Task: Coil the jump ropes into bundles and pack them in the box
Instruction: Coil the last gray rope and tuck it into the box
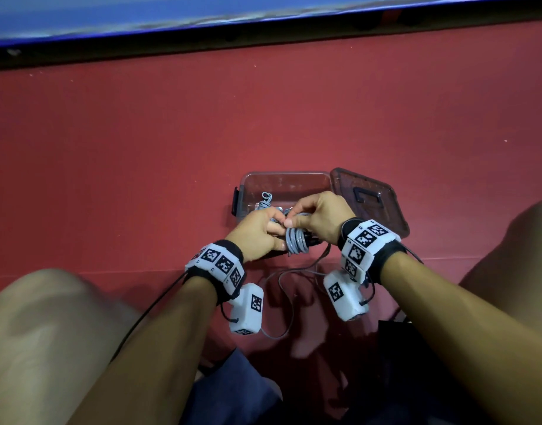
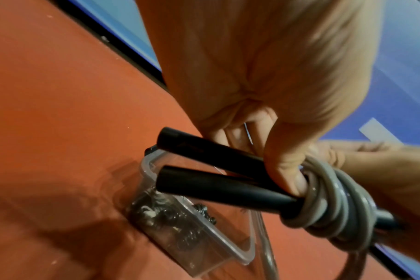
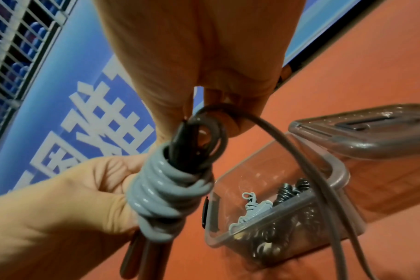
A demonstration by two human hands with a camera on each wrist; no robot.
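The two black handles (image 2: 211,170) are held tight in the left hand (image 1: 257,231) above the box (image 1: 286,185) while grey rope (image 1: 297,240) is pinched by the right hand (image 1: 317,214), so the wraps could be undone if the loose tail (image 1: 289,302) gets caught.

- A red floor (image 1: 141,124) spread wide, matte, dotted with small pale specks.
- Along its far edge ran a black strip (image 1: 263,35).
- Above that stood a blue board (image 3: 67,106) with large white characters.
- Beside the board, a metal grille (image 3: 14,37) showed blue shapes behind its bars.
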